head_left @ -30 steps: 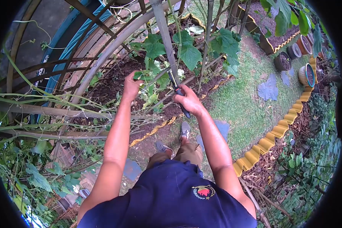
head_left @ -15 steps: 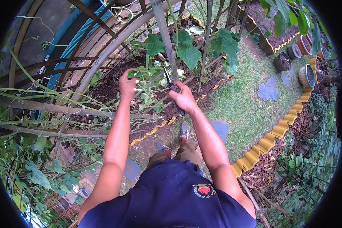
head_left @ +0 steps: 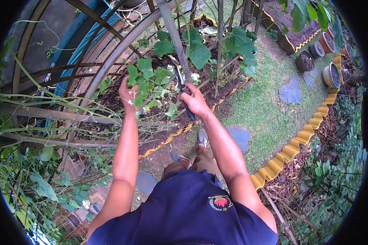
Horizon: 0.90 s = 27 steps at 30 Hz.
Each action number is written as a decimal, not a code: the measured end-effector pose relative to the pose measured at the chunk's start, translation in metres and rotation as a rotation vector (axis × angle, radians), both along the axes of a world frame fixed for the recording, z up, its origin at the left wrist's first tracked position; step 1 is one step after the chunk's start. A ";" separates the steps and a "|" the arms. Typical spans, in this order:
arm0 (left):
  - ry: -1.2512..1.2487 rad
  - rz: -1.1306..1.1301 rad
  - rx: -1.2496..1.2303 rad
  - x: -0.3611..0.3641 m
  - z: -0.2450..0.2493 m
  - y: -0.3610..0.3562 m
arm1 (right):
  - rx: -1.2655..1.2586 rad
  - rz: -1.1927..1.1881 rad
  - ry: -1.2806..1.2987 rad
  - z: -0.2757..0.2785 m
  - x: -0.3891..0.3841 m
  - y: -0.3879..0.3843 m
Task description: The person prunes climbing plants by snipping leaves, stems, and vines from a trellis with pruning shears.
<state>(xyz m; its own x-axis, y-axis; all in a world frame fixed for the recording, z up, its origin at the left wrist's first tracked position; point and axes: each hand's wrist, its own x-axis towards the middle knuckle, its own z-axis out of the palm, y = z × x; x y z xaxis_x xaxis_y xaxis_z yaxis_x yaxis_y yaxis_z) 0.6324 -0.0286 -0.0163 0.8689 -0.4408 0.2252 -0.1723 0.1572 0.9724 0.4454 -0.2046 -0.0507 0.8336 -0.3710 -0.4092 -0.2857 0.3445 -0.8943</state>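
Pruning shears [head_left: 185,92] with dark handles and a red mark are in my right hand [head_left: 195,102], which is closed around the handles. Their blades point up and away from me, close to a grey trellis post [head_left: 173,34]. My left hand [head_left: 129,94] grips a leafy vine cutting [head_left: 145,71], and its leaves hide part of the fingers. Thin stems and pale wilted leaves [head_left: 161,96] hang between both hands. Large green leaves [head_left: 199,51] climb just beyond the shears.
Bamboo poles [head_left: 69,115] tangled with dry vines cross on the left, under a curved arch [head_left: 114,53]. Yellow edging [head_left: 296,145] borders the grass [head_left: 261,110] on the right. Several pots [head_left: 305,62] stand at the upper right. Flat stones [head_left: 238,138] lie near my feet.
My left hand has moved slightly left, and the leafy cutting in it now shows more leaves above the hand. My right hand still holds the shears, a little to the left.
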 end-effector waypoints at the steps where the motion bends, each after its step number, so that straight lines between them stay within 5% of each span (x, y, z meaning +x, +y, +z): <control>1: 0.019 -0.015 -0.070 0.000 0.001 0.005 | 0.027 0.002 -0.037 -0.005 -0.004 0.002; 2: -0.355 0.125 0.350 0.002 0.001 0.016 | 0.056 0.004 -0.075 -0.010 -0.011 0.002; 9: -0.198 0.195 0.035 0.001 -0.014 0.015 | 0.158 0.073 -0.062 -0.038 -0.076 0.020; 13: -0.048 0.402 0.250 0.016 -0.021 0.001 | 0.252 0.084 -0.001 -0.049 -0.101 0.041; 20: -0.797 0.430 0.647 -0.010 0.015 0.001 | 0.241 0.133 0.023 -0.053 -0.110 0.053; 27: -0.614 0.333 0.529 -0.005 0.020 0.020 | -0.015 0.214 0.079 -0.053 -0.078 0.026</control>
